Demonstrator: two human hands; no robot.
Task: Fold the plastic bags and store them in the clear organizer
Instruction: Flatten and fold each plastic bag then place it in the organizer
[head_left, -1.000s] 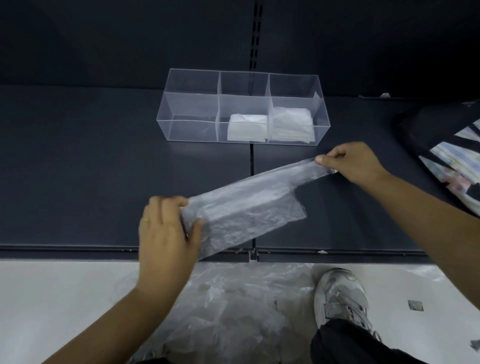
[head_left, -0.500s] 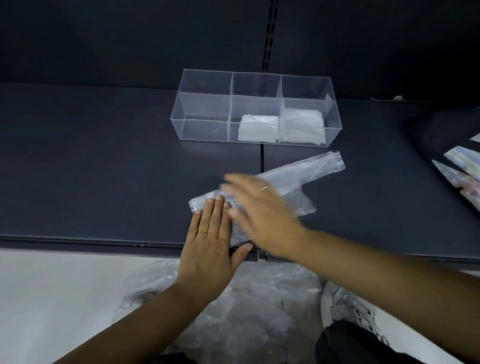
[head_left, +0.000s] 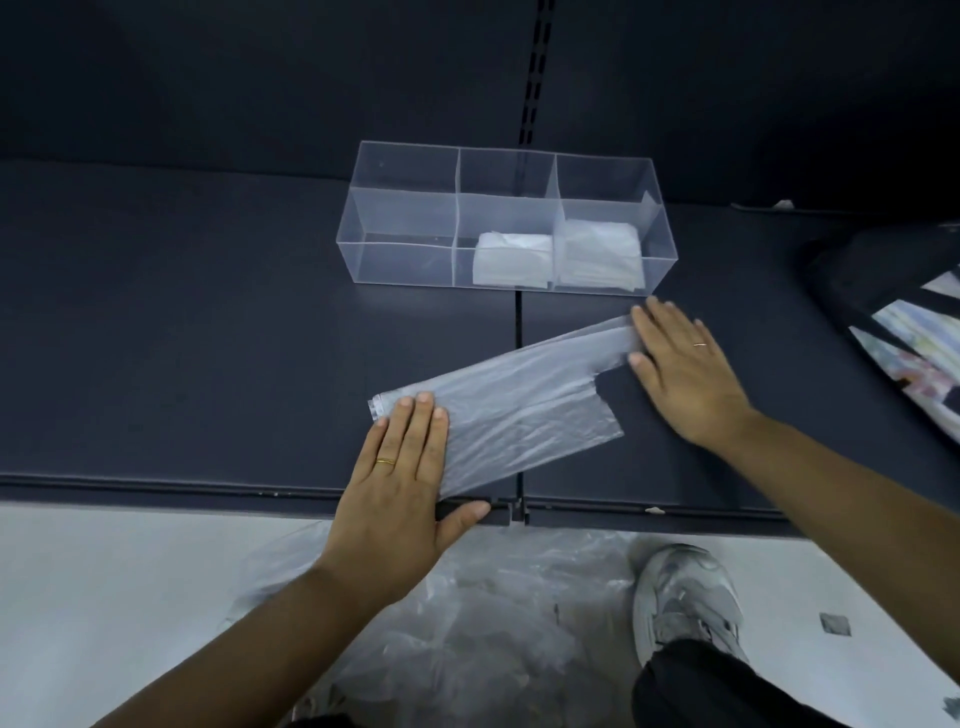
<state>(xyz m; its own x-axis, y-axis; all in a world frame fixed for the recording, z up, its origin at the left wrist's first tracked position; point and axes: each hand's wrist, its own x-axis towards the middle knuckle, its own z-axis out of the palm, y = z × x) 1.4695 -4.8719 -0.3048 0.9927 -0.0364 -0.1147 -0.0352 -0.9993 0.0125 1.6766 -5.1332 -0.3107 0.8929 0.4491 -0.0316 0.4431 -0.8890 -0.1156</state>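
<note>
A clear plastic bag (head_left: 519, 400) lies flattened in a long strip on the dark shelf (head_left: 208, 338), slanting from lower left to upper right. My left hand (head_left: 400, 478) presses flat on its lower left end, fingers straight. My right hand (head_left: 680, 369) lies flat on the handle end at the upper right, fingers straight. Behind the bag stands the clear organizer (head_left: 405, 208) with three compartments. A folded bag (head_left: 511, 260) sits in the middle compartment and another folded bag (head_left: 597, 252) in the right one. The left compartment holds nothing.
A heap of loose clear bags (head_left: 483, 623) lies on the pale floor below the shelf edge, beside my grey shoe (head_left: 685, 597). A dark bag with a colourful print (head_left: 893, 322) rests on the shelf at the far right.
My right hand swept along the bag from beside my left hand out to the handle end, smoothing it flat. A second ago both hands held the bag stretched; it then came down on the shelf.
</note>
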